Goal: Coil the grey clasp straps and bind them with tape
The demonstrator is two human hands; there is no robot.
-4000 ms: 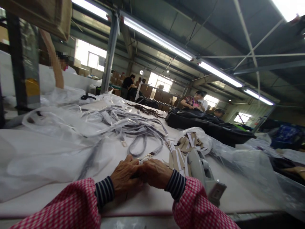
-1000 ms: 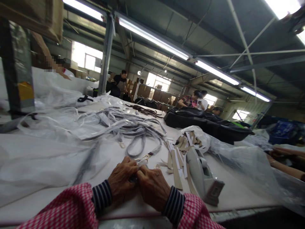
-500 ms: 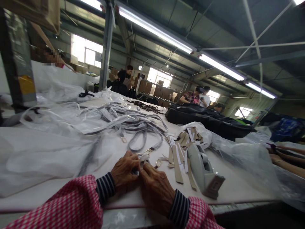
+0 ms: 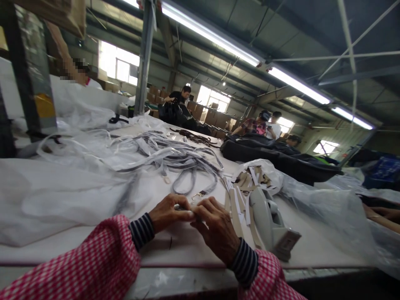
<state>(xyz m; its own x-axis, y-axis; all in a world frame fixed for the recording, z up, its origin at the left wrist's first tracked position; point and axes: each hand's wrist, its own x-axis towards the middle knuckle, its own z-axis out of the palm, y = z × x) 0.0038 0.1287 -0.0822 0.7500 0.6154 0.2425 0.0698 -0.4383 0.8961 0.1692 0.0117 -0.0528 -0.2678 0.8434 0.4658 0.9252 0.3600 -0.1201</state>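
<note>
My left hand (image 4: pixel 170 212) and my right hand (image 4: pixel 215 225) meet above the near part of the white table, both closed. Pinched between their fingertips is a grey strap (image 4: pixel 178 207), mostly hidden by the fingers. Just beyond the fingers lies a gold metal hook (image 4: pixel 197 195) on the end of a looped grey strap (image 4: pixel 187 189). Farther back is a tangled pile of grey straps (image 4: pixel 165 152) in clear plastic. To the right of my right hand stands a grey tape dispenser (image 4: pixel 271 221), beside beige and white strips (image 4: pixel 236 208).
A plastic bag of strips (image 4: pixel 256 177) lies behind the dispenser. Clear plastic sheeting (image 4: pixel 62 196) covers the table's left side. Black bags (image 4: pixel 275 156) lie at the back right, dark brown cords (image 4: pixel 196 137) at the back. Another person's arm (image 4: pixel 381 214) reaches in at the right edge.
Both hands have lifted slightly and turned, with the fingertips now drawn together. The gold clasp seen beside my right hand is now out of sight. The view has shifted a little.
</note>
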